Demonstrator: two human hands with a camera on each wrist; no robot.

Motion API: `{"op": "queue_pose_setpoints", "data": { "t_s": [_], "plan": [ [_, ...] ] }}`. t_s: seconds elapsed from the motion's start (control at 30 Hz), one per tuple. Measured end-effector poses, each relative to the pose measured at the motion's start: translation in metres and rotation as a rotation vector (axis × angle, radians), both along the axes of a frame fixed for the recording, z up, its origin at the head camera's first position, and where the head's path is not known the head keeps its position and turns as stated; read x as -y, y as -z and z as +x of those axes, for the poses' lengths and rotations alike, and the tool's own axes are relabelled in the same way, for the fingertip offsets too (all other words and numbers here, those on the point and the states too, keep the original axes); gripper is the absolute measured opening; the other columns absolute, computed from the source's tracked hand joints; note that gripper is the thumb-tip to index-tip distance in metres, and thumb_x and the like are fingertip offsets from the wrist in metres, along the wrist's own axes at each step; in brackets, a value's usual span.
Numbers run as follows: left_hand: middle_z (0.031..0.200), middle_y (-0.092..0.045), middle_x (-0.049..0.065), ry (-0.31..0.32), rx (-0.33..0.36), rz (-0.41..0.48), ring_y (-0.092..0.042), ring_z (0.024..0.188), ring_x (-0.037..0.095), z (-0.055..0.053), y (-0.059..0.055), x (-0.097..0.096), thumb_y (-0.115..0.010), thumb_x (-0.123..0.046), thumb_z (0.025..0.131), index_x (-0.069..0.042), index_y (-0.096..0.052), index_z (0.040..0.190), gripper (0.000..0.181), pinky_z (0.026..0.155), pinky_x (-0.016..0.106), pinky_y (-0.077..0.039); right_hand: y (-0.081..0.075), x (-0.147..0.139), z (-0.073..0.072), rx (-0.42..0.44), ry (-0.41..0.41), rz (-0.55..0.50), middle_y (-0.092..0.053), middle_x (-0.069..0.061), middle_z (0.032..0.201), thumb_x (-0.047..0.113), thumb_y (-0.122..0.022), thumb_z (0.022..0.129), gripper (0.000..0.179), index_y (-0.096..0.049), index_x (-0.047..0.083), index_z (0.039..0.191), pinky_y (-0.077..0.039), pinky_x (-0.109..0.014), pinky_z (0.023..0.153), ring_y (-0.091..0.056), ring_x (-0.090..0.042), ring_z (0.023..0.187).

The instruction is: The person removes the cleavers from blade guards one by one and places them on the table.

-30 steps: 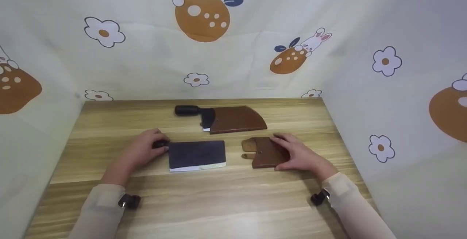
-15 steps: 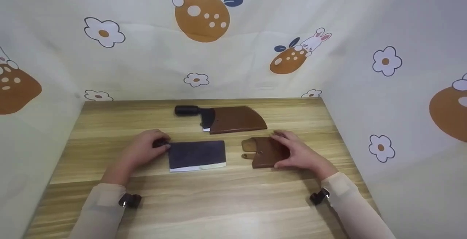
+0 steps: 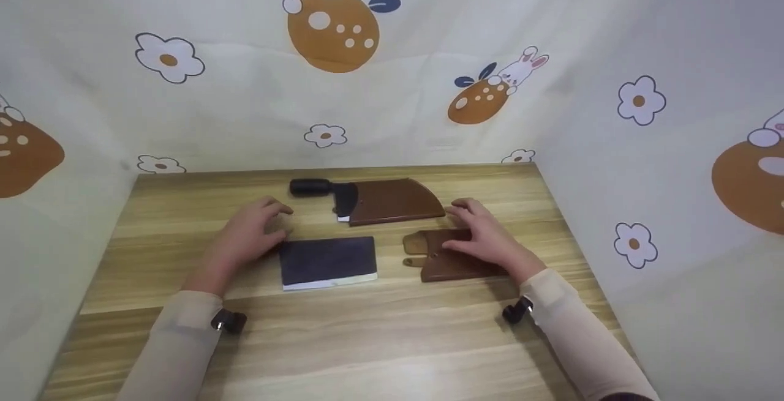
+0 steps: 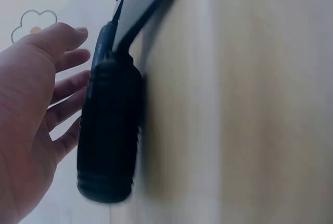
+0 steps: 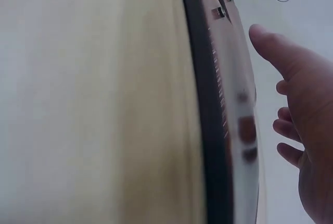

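A cleaver with a dark rectangular blade [image 3: 327,260] lies flat in the middle of the table, its cutting edge bright. Its black handle [image 4: 109,135] fills the left wrist view and is hidden under my left hand [image 3: 250,229] in the head view. That hand's fingers are spread, with nothing between them. My right hand [image 3: 490,236] hovers with parted fingers over an empty brown leather sheath [image 3: 450,266], covering part of it. Farther back lies a second cleaver with a black handle [image 3: 309,187], its blade inside another brown sheath [image 3: 395,201].
The wood-grain table [image 3: 343,340] ends at pale curtains [image 3: 404,101] printed with flowers and rabbits, at the back and both sides. The empty sheath's tan strap flap [image 3: 414,243] points left toward the near cleaver.
Both hands have lifted and moved forward: the left off the near cleaver's handle, the right off the empty sheath's right end. Cleavers and sheaths stay in place; the head view shifts slightly.
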State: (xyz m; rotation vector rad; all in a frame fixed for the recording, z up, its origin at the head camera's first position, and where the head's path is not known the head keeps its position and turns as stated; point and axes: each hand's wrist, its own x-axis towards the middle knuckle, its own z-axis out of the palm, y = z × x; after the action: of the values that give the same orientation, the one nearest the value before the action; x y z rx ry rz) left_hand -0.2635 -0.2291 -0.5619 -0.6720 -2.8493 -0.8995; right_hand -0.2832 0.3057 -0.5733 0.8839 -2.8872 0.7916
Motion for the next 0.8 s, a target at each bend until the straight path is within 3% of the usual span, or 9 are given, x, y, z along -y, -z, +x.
{"op": "queue_pose_setpoints", "data": {
  "t_s": [0.2,0.5,0.8],
  "plan": [
    [0.136,-0.067,0.022,-0.013,-0.03,-0.038,-0.064,0.125,0.048,-0.026,-0.005,-0.017,-0.081,-0.026,0.1,-0.005,-0.071,0.139,0.045,0.109,0.067,-0.05,-0.009,0.024,-0.02,-0.023,-0.041,0.023,-0.05,-0.02,0.156,0.045,-0.094,0.089,0.085,-0.06,0.006,0.156,-0.041,-0.058,0.121,-0.051,-0.041,0.143],
    [0.152,-0.057,0.024,-0.043,0.022,-0.095,-0.052,0.143,0.047,-0.063,-0.005,-0.028,-0.08,-0.029,0.1,-0.007,-0.064,0.15,0.058,0.122,0.066,-0.039,-0.014,0.05,-0.049,-0.007,-0.059,0.067,-0.049,-0.021,0.155,0.047,-0.095,0.087,0.091,-0.058,0.006,0.159,-0.04,-0.055,0.122,-0.049,-0.04,0.142],
    [0.155,-0.058,0.021,0.01,0.075,-0.167,-0.05,0.146,0.044,-0.093,-0.003,-0.047,-0.077,-0.035,0.105,-0.007,-0.061,0.155,0.06,0.124,0.064,-0.035,-0.017,0.072,-0.069,0.08,-0.046,0.16,-0.039,-0.021,0.17,0.059,-0.09,0.088,0.098,-0.049,0.017,0.167,-0.035,-0.057,0.127,-0.04,-0.043,0.154]
  ]
}}
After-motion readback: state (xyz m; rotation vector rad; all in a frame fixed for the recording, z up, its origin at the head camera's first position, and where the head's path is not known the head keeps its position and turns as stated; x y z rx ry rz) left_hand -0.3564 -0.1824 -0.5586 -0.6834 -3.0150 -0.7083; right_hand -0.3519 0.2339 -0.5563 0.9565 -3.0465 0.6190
